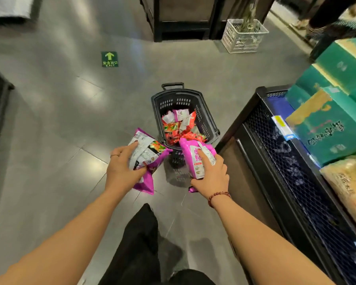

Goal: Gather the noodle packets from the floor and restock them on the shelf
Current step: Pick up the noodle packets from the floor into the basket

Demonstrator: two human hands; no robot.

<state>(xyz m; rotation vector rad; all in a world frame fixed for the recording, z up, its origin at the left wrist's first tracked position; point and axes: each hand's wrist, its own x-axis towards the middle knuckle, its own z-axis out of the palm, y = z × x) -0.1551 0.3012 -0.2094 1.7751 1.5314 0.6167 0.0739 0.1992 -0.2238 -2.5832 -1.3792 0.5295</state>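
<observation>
My left hand [122, 164] grips a purple noodle packet [152, 153] held in the air above the grey floor. My right hand [213, 175] grips a second purple noodle packet [195, 155], index finger stretched along its face. Both packets hang just in front of a black shopping basket [205, 120] standing on the floor. Several red noodle packets [179, 125] lie piled inside the basket. The black mesh shelf [296, 161] runs along my right side.
Green boxes [327, 124] and a yellowish pack [349, 182] sit on the shelf top at right. A white crate [244, 38] with a plant and a dark cabinet [183, 17] stand ahead. A green exit sticker [109, 59] marks the floor. My dark-trousered leg [140, 239] shows below.
</observation>
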